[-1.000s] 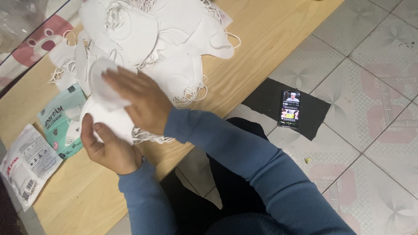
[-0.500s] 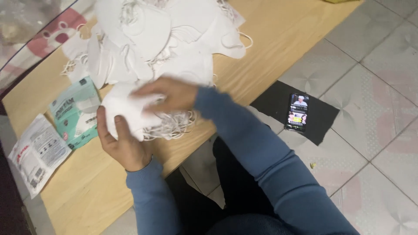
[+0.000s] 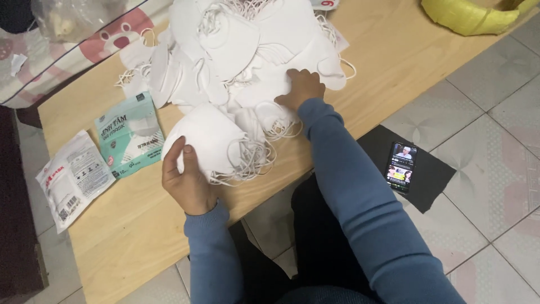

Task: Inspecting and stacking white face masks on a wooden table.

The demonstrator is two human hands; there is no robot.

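Small stack of white masks (image 3: pixel 211 143) is sitting at the table's near edge, left hand (image 3: pixel 185 177) gripping it with curled fingers. Right hand (image 3: pixel 301 90) is reaching into the big loose mask pile (image 3: pixel 242 50), fingers closing on one. Most masks still unstacked; teal packet (image 3: pixel 129 135) and white packet (image 3: pixel 70 177) are lying alongside.

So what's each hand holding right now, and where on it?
Left hand grips a stack of white masks by its near edge. Right hand rests on the mask pile; no clear grip.
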